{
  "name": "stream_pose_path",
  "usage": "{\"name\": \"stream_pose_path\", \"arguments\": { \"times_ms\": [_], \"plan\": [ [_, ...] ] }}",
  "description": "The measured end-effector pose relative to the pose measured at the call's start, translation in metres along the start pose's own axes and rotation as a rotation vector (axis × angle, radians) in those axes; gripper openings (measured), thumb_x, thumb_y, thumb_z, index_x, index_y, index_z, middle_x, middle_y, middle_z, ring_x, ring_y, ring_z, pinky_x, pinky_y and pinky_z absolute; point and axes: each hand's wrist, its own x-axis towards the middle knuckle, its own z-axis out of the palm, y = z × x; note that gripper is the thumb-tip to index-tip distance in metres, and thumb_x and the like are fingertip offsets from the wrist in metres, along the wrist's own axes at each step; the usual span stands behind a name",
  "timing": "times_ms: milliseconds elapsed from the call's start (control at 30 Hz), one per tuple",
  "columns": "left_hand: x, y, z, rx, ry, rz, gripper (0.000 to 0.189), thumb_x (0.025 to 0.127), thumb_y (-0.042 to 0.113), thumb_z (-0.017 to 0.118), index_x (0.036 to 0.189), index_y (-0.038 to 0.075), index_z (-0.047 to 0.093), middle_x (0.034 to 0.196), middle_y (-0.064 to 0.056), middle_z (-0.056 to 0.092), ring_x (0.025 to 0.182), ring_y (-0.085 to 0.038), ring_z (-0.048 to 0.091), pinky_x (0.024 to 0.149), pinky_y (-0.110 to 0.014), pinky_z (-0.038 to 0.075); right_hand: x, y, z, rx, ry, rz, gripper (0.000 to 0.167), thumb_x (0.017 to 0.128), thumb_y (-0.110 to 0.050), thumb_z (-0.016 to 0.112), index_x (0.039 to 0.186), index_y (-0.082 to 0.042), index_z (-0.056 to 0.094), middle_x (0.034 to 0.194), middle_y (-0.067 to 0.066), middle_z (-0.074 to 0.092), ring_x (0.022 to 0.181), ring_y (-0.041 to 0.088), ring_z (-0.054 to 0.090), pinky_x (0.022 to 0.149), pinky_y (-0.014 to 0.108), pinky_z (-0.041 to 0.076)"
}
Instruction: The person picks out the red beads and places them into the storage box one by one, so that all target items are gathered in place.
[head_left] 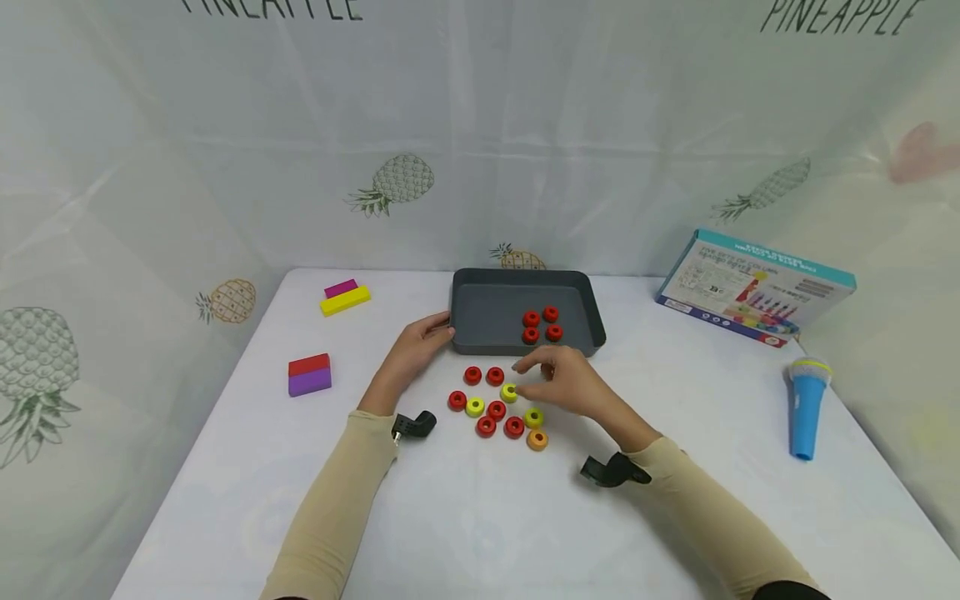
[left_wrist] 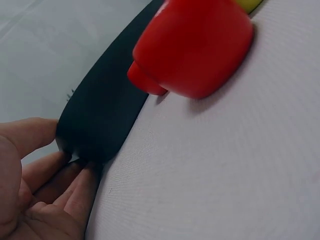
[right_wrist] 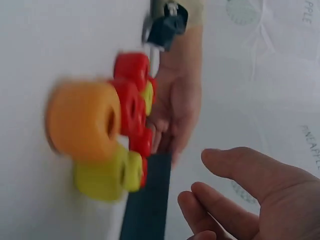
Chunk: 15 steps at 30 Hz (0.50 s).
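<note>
A dark grey rectangular tray (head_left: 487,312) lies at the back middle of the table, with several red beads (head_left: 554,332) in its right half. My left hand (head_left: 412,356) grips the tray's left end; in the left wrist view the thumb and fingers (left_wrist: 80,195) meet its corner. Loose in front of the tray are several red beads (head_left: 486,427), a few yellow beads (head_left: 534,417) and one orange bead (head_left: 537,439). Just above the right side of this group hovers my right hand (head_left: 566,381), thumb and fingers apart, nothing between them.
Purple and yellow blocks (head_left: 346,301) lie at the back left, and red and violet blocks (head_left: 309,376) nearer on the left. A printed box (head_left: 753,287) leans at the back right. A blue toy microphone (head_left: 807,412) lies by the right edge.
</note>
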Motion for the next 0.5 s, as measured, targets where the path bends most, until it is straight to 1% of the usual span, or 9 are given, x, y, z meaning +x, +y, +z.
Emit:
{"name": "stream_pose_path", "arguments": {
  "times_ms": [100,200,300,500],
  "plan": [
    [0.0,0.0,0.0,0.003,-0.002,-0.006,0.056,0.101,0.037,0.061,0.153,0.024,0.046,0.153,-0.005,0.052,0.142,-0.023,0.049,0.122,-0.045,0.036,-0.012,-0.001,0.011,-0.002,-0.034,-0.005,0.028,0.079,-0.022,0.086,0.104,-0.012,0.079,0.1,0.003,0.076,0.07,0.017,0.05,0.054,0.023,0.04],
    [0.0,0.0,-0.001,0.015,0.006,0.002,0.056,0.1,0.038,0.061,0.153,0.024,0.046,0.154,-0.004,0.051,0.143,-0.024,0.049,0.122,-0.045,0.036,-0.02,-0.001,0.021,-0.013,-0.059,-0.011,0.029,0.078,-0.028,0.088,0.102,-0.015,0.079,0.1,-0.003,0.075,0.072,0.016,0.052,0.058,0.022,0.042],
    [0.0,0.0,-0.001,0.011,0.011,0.005,0.056,0.1,0.038,0.06,0.153,0.025,0.046,0.155,-0.004,0.05,0.143,-0.024,0.048,0.122,-0.045,0.036,-0.024,-0.002,0.028,-0.032,-0.068,-0.024,0.028,0.078,-0.03,0.088,0.101,-0.016,0.079,0.1,-0.004,0.075,0.075,0.015,0.053,0.061,0.021,0.044],
    [-0.001,-0.001,0.0,-0.003,0.005,-0.025,0.056,0.1,0.039,0.061,0.153,0.026,0.046,0.155,-0.002,0.05,0.144,-0.023,0.047,0.122,-0.045,0.035,-0.029,-0.002,0.033,-0.052,-0.062,-0.029,0.024,0.078,-0.027,0.088,0.098,-0.018,0.08,0.097,-0.007,0.074,0.082,0.013,0.058,0.068,0.022,0.048]
  ]
}}
